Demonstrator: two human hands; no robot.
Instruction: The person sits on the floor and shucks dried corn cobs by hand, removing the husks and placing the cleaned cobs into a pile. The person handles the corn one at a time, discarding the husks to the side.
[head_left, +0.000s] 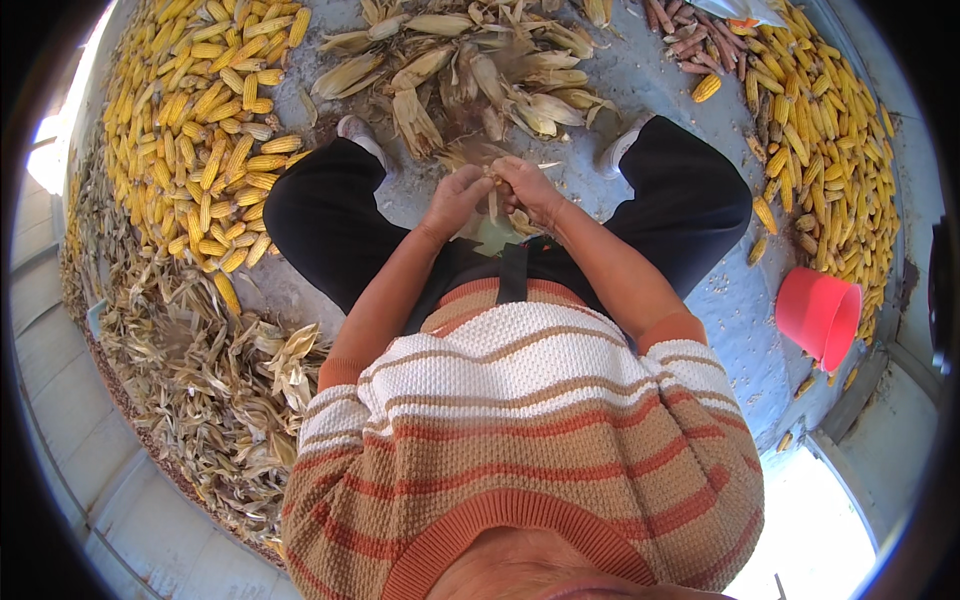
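Note:
My left hand (456, 196) and my right hand (526, 187) meet between my knees, fingers bent around an ear of corn in its husk (493, 204). A pale strip of husk hangs down between them, and most of the ear is hidden by the fingers. Just beyond the hands, between my shoes, lies a loose heap of unhusked corn ears (480, 71) with dry, pale leaves.
Husked yellow corn cobs (202, 135) are piled at the left, with stripped dry husks (217, 382) below them. Another pile of yellow cobs (825, 142) lies at the right, near bare reddish cobs (705, 41). A red plastic bucket (814, 315) lies tilted beside it.

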